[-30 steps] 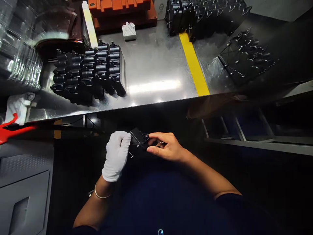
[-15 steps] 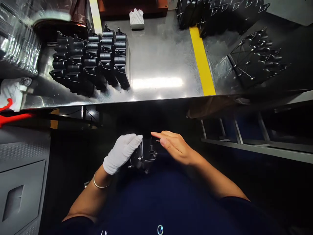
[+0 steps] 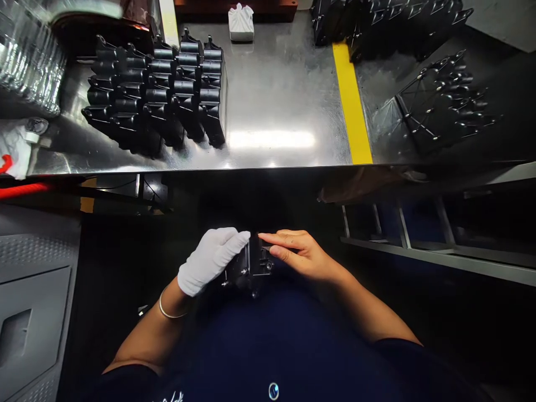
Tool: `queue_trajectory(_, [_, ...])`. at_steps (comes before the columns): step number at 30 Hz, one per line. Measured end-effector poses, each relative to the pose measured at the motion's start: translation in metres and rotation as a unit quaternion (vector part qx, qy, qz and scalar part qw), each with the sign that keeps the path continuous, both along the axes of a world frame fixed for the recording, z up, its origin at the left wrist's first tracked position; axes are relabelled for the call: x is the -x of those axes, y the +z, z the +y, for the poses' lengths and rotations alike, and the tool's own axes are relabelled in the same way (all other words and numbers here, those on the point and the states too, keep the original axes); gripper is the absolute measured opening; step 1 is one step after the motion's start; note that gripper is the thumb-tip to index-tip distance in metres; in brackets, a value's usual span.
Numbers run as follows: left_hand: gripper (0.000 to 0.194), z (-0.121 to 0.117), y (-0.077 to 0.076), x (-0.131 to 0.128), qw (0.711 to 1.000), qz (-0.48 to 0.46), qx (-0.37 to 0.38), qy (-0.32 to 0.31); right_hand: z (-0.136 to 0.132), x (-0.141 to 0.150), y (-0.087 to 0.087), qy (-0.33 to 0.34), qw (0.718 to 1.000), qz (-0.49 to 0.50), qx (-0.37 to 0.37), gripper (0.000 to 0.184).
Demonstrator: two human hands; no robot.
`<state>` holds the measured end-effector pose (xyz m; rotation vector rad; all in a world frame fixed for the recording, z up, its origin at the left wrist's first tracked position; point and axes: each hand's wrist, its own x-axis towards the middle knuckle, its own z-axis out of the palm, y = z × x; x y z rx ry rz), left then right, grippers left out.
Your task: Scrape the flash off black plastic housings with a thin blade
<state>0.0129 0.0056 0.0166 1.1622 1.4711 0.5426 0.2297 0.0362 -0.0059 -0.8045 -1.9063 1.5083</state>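
My left hand (image 3: 213, 259), in a white glove, is closed on a black molded part (image 3: 253, 268) with shiny ribs and small posts. The part is held in front of my dark blue shirt, and its dark surface blends into the background. My bare right hand (image 3: 304, 251) is at the part's right side. Its thumb and straight fingers pinch a thin blade-like piece (image 3: 266, 248), whose tip points at the part. Most of that piece is hidden by the fingers.
On the steel table (image 3: 285, 100) stand rows of black molded parts (image 3: 159, 95), with more black parts (image 3: 448, 106) at the right. A white tissue pack (image 3: 242, 25), yellow tape (image 3: 354, 106) and stacked clear trays (image 3: 29, 61) are there too. A grey metal frame (image 3: 439, 257) is at lower right.
The head view has shifted slightly. My left hand and the black part have moved a little to the right, and my right thumb and fingers are closer to the part.
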Motion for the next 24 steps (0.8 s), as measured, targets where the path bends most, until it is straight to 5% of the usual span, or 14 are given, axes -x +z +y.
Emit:
queue_trajectory(7, [0.046,-0.003,-0.002,0.0,1.0,-0.002,-0.002,-0.012,0.001,0.004,-0.002,-0.014,0.997,-0.004,0.074,0.027])
queue_trajectory(11, [0.047,-0.005,-0.003,0.0,0.999,0.014,-0.039,-0.003,0.0,0.006,0.0,-0.085,0.991,-0.016,0.1,0.03])
queue_trajectory(18, [0.047,-0.008,-0.005,-0.004,0.992,0.076,-0.093,0.044,-0.002,0.013,0.006,-0.09,0.989,-0.039,-0.11,0.031])
queue_trajectory(24, [0.047,-0.008,-0.006,-0.005,0.991,0.074,-0.106,0.043,-0.002,0.014,0.007,-0.083,0.989,-0.033,-0.115,0.029])
